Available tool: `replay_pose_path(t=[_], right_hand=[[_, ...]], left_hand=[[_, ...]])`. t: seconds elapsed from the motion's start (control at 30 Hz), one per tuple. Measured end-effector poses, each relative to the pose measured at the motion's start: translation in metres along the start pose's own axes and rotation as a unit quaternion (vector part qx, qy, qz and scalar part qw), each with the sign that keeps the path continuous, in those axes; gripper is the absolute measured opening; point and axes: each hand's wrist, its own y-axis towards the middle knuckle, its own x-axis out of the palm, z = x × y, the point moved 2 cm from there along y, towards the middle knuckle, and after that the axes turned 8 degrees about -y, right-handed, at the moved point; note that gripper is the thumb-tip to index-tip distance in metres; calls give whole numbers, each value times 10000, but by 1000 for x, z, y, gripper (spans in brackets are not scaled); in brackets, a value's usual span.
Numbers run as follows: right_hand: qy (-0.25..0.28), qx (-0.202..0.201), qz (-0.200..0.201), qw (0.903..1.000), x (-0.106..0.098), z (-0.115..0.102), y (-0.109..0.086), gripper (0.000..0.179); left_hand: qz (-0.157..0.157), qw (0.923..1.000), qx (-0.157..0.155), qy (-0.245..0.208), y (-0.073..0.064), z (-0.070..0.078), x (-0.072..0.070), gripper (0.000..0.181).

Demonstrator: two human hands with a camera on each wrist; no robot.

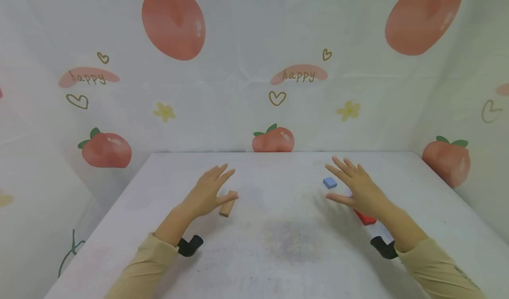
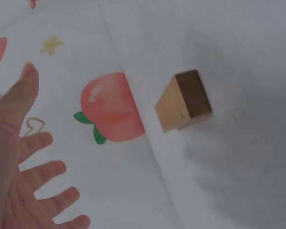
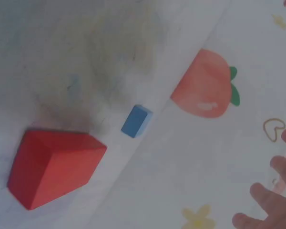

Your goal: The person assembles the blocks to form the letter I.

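Note:
My left hand (image 1: 207, 194) hovers over the left part of the table with its fingers spread, holding nothing. Just beside its thumb lies a plain wooden block (image 1: 227, 205), whose darker end face shows in the left wrist view (image 2: 194, 94). Over the right part, my right hand (image 1: 359, 194) is also spread and holds nothing. A red block (image 1: 365, 218) lies beneath it, partly hidden by the hand and wrist in the head view; the right wrist view shows more of this red block (image 3: 55, 167). Left of the right fingers sits a small blue block (image 1: 330, 183).
The white table (image 1: 254, 263) has a greyish stain near its middle. A white curtain (image 1: 234, 38) printed with peaches, hearts and flowers hangs behind and beside it. Each wrist wears a black camera mount, such as the left mount (image 1: 191, 246). A thin dark cord (image 1: 73, 249) shows at the left.

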Motion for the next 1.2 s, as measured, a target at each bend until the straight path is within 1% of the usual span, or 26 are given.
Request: replay_pose_path(t=[0.1, 0.2, 0.3, 0.4, 0.6, 0.67, 0.77, 0.87, 1.0, 1.1, 1.2], right_hand=[[257, -114, 140, 9995, 0, 7, -4, 70], [471, -199, 233, 9984, 1, 13, -8, 65], [687, -210, 196, 9972, 1, 19, -12, 61], [786, -223, 184, 9965, 2, 24, -16, 57], [1126, -430, 495, 9915, 6, 39, -24, 50], [1293, -439, 474, 9895, 7, 43, -27, 49], [1334, -144, 167, 9908, 7, 49, -31, 49], [1319, 250, -323, 9904, 6, 55, -35, 52], [1510, 567, -889, 9829, 7, 63, -39, 56], [1686, 717, -1147, 9764, 9, 71, -42, 57], [1741, 799, -1337, 9723, 12, 78, -45, 57]], left_hand=[[-173, 9995, 67, -261, -3, -7, 0, 65], [-272, 9988, 274, -305, -5, -11, 0, 61], [-390, 9975, 424, -401, -7, -15, 2, 57], [-543, 9959, 414, -586, -8, -19, 4, 55], [-748, 9926, 363, -887, -10, -29, 7, 54], [-818, 9910, 350, -1002, -11, -32, 9, 54], [-928, 9879, 289, -1208, -11, -36, 10, 55], [-1055, 9842, 148, -1413, -11, -38, 11, 57], [-1203, 9806, -46, -1547, -12, -41, 12, 62], [-1268, 9799, -155, -1531, -12, -43, 13, 64], [-1309, 9793, -231, -1527, -12, -46, 14, 64]])
